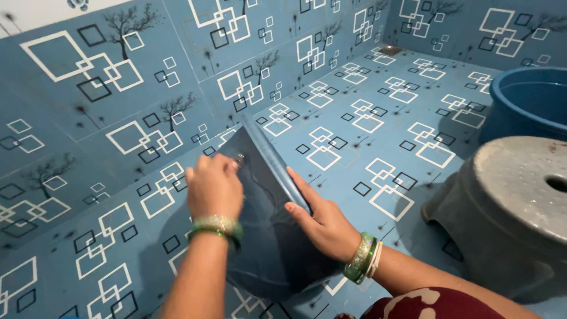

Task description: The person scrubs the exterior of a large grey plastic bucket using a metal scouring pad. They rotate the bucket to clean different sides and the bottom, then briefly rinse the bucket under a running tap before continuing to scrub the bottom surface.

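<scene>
A dark blue plastic tub [269,236] lies tilted on the blue patterned floor tiles [378,124], right where the floor meets the wall. My left hand [214,189] presses on its upper face with the fingers curled; a small shiny spot shows at the fingertips and I cannot tell what it is. My right hand [322,223] grips the tub's straight rim from the right side, thumb along the edge. Green bangles sit on both wrists. The tub's lower rounded part is partly hidden by my arms.
A grey plastic stool [514,201] with a hole in its top stands close on the right. Behind it is a large blue basin [528,100]. The tiled wall [88,136] rises on the left. A floor drain [390,51] lies in the far corner.
</scene>
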